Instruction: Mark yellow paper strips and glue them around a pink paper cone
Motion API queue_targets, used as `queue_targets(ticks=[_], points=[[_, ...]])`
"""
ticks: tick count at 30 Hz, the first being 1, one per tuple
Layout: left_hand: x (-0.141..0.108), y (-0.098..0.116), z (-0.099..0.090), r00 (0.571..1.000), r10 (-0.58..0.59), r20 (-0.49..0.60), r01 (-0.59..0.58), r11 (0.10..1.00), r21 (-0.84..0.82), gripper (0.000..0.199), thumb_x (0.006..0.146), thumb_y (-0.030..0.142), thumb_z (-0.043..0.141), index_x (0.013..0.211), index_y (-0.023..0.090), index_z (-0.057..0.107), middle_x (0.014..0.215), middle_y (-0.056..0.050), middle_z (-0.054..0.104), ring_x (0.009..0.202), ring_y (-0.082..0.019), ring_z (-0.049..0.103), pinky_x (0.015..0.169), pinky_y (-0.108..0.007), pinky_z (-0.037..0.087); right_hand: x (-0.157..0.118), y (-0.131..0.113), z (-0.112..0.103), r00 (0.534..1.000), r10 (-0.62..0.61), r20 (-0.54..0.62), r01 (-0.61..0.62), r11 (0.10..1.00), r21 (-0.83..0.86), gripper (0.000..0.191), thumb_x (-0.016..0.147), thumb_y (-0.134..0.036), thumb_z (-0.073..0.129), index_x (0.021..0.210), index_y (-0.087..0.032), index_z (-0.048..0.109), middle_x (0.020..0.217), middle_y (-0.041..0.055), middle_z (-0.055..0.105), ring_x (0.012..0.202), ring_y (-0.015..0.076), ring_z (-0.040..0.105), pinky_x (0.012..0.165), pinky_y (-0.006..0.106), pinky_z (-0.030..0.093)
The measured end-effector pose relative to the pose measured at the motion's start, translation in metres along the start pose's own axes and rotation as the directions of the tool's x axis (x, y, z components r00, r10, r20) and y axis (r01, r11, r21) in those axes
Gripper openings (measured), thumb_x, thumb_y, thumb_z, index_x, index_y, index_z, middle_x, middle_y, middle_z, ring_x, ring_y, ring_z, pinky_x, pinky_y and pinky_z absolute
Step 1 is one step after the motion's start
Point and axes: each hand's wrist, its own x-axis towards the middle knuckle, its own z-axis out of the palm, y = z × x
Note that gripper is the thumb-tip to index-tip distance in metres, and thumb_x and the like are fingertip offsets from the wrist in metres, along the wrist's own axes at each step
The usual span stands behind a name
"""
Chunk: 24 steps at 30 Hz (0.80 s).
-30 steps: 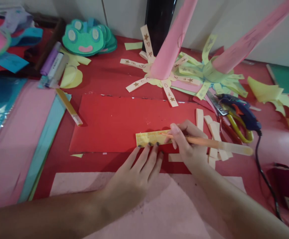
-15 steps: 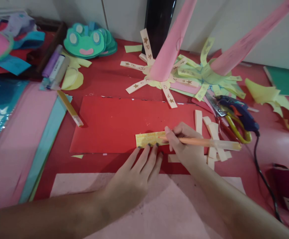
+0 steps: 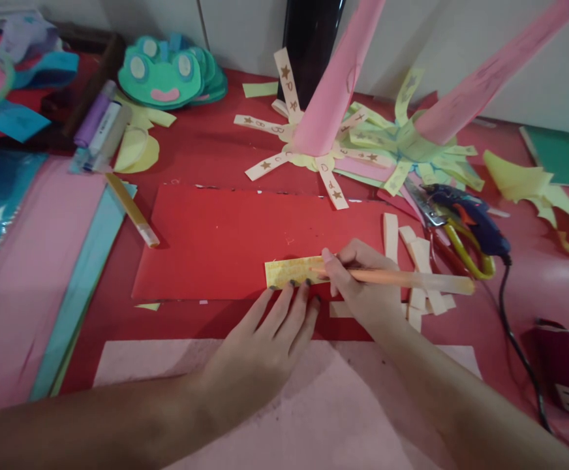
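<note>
A small yellow paper strip (image 3: 284,271) with faint orange marks lies on a red card sheet (image 3: 206,241). The fingertips of my left hand (image 3: 269,339) rest along the strip's lower edge, fingers stretched out and pressing it down. My right hand (image 3: 367,287) grips an orange pen (image 3: 392,278), its tip touching the strip. Part of the strip's right end is hidden by my right hand. Several cream paper strips (image 3: 419,254) lie loose just right of that hand.
Behind the card stand two pink paper cones (image 3: 331,98) with lettered strips at their bases. Scissors (image 3: 461,241) and a glue gun (image 3: 470,212) with a black cord lie at right. Green frog cutouts (image 3: 162,78), markers (image 3: 101,127) and an orange pen cap (image 3: 132,209) are at left.
The view has shifted slightly, so things at left sit a little further left and up. Both hands keep nearly the same place on the strip, the pen still touching it.
</note>
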Motion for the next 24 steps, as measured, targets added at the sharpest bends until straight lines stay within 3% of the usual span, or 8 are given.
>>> queue_targets(ticks=[10,16,24], points=[[-0.0010,0.0002,0.0018,1.000,0.001,-0.010,-0.001,1.000,-0.003,0.041,0.085,0.008,0.030,0.122,0.006,0.047,0.123,-0.011,0.058,0.111,-0.024,0.055,0.094,-0.039,0.040,-0.0005,-0.0015,-0.0004,0.999,0.023,-0.029,-0.024,0.999,-0.032,0.035,0.080,-0.034,0.054,0.053,-0.020,0.038,0.039,-0.0071,0.042,0.039,0.0061,0.044,0.038,0.018,0.032],[-0.0012,-0.0001,0.0013,1.000,0.005,-0.002,-0.005,1.000,0.001,0.041,0.084,0.007,0.033,0.121,0.006,0.048,0.121,-0.010,0.059,0.111,-0.024,0.054,0.095,-0.039,0.039,0.0006,0.0004,-0.0001,0.999,0.037,-0.022,-0.037,0.999,0.018,0.035,0.080,-0.037,0.055,0.055,-0.020,0.039,0.042,-0.0067,0.045,0.041,0.0066,0.047,0.042,0.018,0.037],[-0.0009,0.0000,0.0012,1.000,0.004,0.011,-0.004,1.000,0.004,0.041,0.084,0.010,0.033,0.122,0.006,0.048,0.120,-0.010,0.059,0.112,-0.023,0.053,0.095,-0.038,0.038,0.0001,0.0021,0.0009,0.999,-0.021,-0.032,0.019,0.999,-0.045,0.033,0.078,-0.028,0.056,0.051,-0.020,0.039,0.041,-0.0076,0.039,0.038,0.0054,0.042,0.039,0.019,0.032]])
